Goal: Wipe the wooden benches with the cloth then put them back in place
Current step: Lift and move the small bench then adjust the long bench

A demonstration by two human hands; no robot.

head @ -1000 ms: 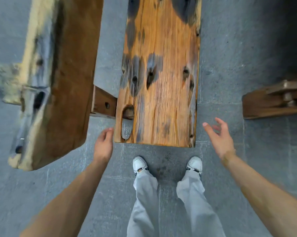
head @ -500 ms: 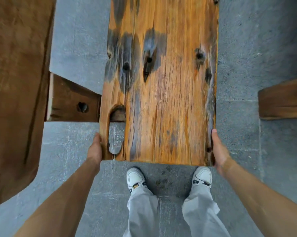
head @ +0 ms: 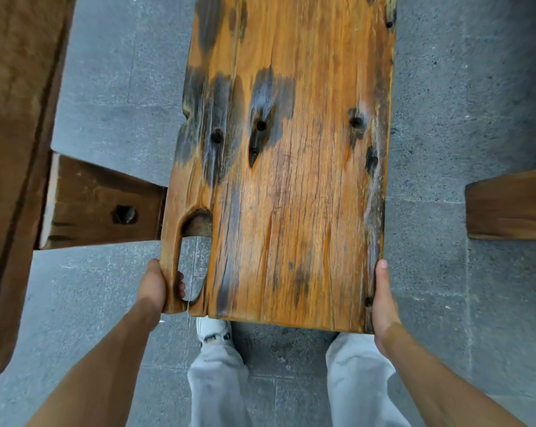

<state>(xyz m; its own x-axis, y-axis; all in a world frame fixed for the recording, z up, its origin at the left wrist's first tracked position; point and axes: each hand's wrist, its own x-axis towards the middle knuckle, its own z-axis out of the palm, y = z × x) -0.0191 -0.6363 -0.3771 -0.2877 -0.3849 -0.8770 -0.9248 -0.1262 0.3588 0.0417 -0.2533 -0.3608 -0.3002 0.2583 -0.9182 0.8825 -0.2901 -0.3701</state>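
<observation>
From the head camera we look straight down on the bench (head: pixel 291 180), a long orange-brown plank with grey-black stains, cracks and several dark knot holes. Its near end sits just in front of our feet, and the plank runs away from us to the top edge of the view. Near its left corner an elongated slot is cut through the wood, and the grey floor (head: pixel 445 118) shows through it.

Our left hand (head: pixel 152 288) grips the near left corner of the bench. The palm lies against the outer edge and the fingers curl under it, their tips showing inside the slot. Our right hand (head: pixel 384 300) holds the near right edge. The thumb lies straight along the side of the plank, pointing away from us. The other fingers are hidden beneath the wood, so we cannot tell how far they curl.

To the left stands a second, darker bench (head: pixel 14 149), large and blurred, filling that side of the view. A crosspiece (head: pixel 100 204) with a round hole reaches from it to the left edge of the bench we hold; we cannot tell whether the two touch. At the right edge, well apart from our bench, lies the end of a brown plank (head: pixel 510 208).

Below the bench we see one white shoe (head: pixel 212 329) and our pale grey trousers (head: pixel 217 383) on the floor tiles.
</observation>
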